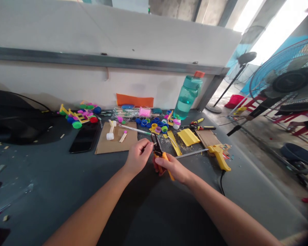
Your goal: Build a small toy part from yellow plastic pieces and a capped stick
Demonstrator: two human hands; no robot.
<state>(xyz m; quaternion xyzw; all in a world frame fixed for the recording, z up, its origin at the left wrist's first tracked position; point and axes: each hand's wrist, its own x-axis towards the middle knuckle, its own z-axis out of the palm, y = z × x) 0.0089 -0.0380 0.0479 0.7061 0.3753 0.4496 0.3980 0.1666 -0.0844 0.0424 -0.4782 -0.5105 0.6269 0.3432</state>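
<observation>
"While the right hand point(177, 168) is wrapped around one orange-handled cutter point(158, 150), how does this lie?"

"Between both hands: long axis forward and slightly left, jaws foremost. Left hand point(138, 155): fingertips drawn together beside the jaws; cannot tell what, if anything, they hold."

"Containers, other tools?"

"One bottle point(186, 102) beyond the right hand, part-filled with liquid. Right of that hand: one glue gun point(220, 157)."

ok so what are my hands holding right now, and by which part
Your right hand holds the pliers by their orange handles. Your left hand is pinched beside the jaws; whether it grips something small there can't be told.
</observation>
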